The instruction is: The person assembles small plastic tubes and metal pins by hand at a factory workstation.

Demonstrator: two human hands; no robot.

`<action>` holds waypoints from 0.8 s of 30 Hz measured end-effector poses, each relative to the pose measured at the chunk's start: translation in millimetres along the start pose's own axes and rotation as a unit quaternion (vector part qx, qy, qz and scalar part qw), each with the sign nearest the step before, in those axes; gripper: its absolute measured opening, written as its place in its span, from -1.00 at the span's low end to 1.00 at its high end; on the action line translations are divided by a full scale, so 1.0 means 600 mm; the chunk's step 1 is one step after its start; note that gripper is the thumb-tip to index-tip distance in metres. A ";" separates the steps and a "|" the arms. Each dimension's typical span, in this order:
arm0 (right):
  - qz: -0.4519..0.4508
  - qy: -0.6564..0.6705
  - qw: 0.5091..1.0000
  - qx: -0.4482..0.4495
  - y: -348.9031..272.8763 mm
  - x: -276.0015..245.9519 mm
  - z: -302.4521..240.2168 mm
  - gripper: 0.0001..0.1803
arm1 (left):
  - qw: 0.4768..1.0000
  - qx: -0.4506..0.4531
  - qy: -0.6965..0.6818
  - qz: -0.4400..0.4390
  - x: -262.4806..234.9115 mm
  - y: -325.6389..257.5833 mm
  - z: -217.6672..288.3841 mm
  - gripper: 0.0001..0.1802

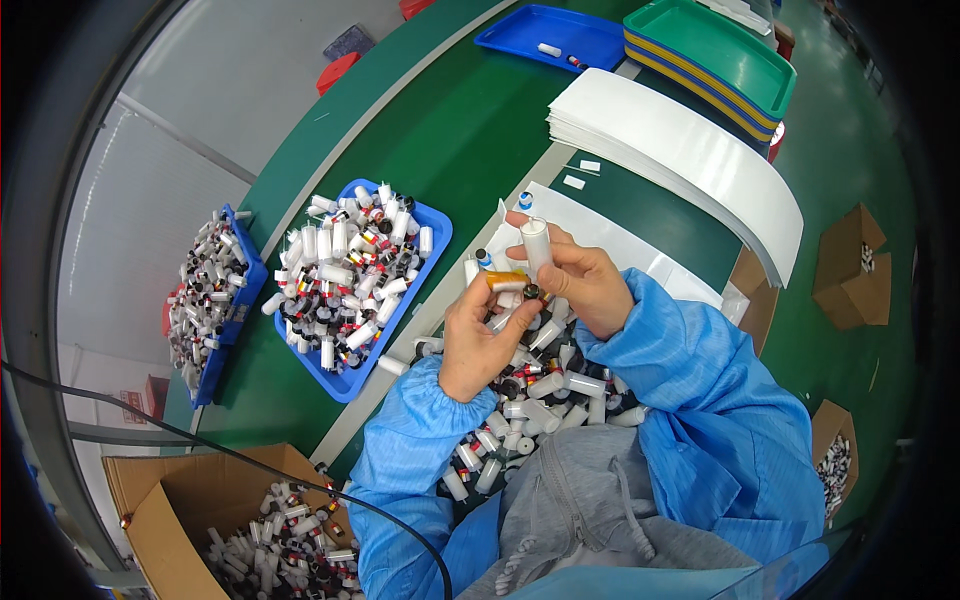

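My right hand (590,285) pinches a white cylindrical bottle (537,245) between thumb and fingers, holding it nearly upright. Close beside it, my left hand (478,340) is closed around a small bottle with an orange-yellow label (507,283); a black cap (531,292) shows by its thumb. The two bottles are very near each other, and whether they touch I cannot tell. Under both hands lies a heap of loose white bottles (545,385) with black caps and red-yellow labelled pieces among them. A blue-capped bottle (526,201) stands just beyond my right fingers.
Left of my hands, a blue tray (436,228) is piled with bottles; another full blue tray (250,272) sits farther left. An open cardboard box (160,520) of bottles is at lower left. Curved white sheets (680,140), stacked green trays (715,50) and a blue tray (520,38) lie beyond.
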State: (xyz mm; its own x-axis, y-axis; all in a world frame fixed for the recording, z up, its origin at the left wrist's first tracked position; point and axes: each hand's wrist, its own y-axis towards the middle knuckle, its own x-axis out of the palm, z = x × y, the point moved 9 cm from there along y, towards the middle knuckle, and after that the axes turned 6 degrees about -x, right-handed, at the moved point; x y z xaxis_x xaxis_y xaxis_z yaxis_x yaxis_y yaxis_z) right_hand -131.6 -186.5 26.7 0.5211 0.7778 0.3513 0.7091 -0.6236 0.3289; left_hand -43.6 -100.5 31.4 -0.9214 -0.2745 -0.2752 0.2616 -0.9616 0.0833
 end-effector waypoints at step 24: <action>0.006 0.087 0.995 0.038 -0.005 0.004 0.017 -0.62 | 0.945 0.133 0.282 0.104 -0.011 -0.010 0.074 -0.66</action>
State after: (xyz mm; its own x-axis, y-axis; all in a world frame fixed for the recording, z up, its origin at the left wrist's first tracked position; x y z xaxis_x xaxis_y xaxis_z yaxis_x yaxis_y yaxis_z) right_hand -127.4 -182.1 17.4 0.4449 0.7405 0.5037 0.7407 -0.6204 0.2578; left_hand -51.8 -92.5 75.1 -0.5391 -0.4893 -0.6856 0.2703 -0.8714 0.4093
